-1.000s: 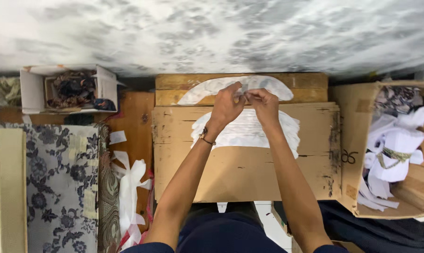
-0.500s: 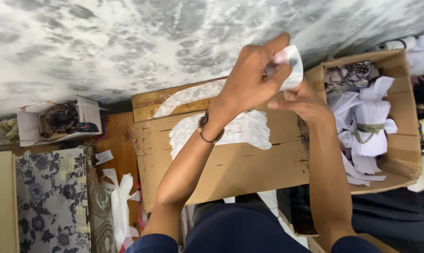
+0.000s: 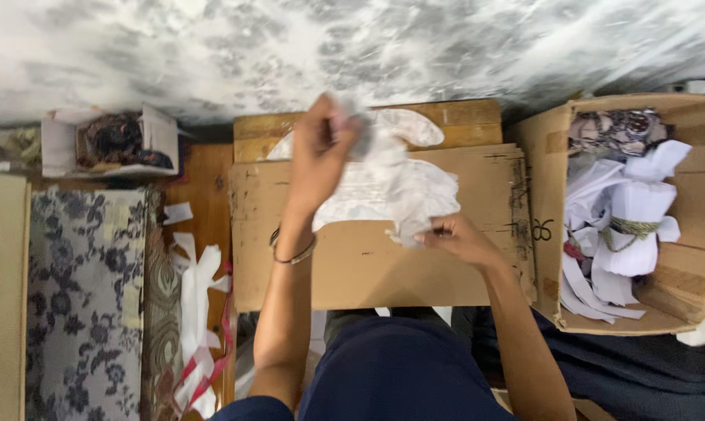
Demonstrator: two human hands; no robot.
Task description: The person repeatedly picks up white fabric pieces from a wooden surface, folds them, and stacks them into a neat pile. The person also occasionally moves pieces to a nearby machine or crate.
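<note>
We are holding a thin white piece of fabric (image 3: 391, 183) stretched between our 2 hands, above the flattened cardboard sheet (image 3: 368, 265) lying across our lap. It is looking very light and limp to us: it is sagging and creasing between the 2 holds, so we judge it soft, not fragile, and a little prone to slipping out of a loose pinch. The edges and corners seem the sensible places to take it, since the middle only bunches.

Our left hand (image 3: 317, 156) is raised at the top end, fingers curled tight around a gathered corner of the cloth. Our right hand (image 3: 461, 238) is lower, just above the cardboard, pinching the bottom edge between thumb and fingertips, nearly closed.

Under the cloth, more white cut pieces (image 3: 352, 195) are lying stacked on the cardboard. To our right, an open cardboard box (image 3: 543, 195) is holding bundled white pieces; to our left, white scraps (image 3: 196, 288) are lying beside a patterned grey cloth (image 3: 79, 296).
</note>
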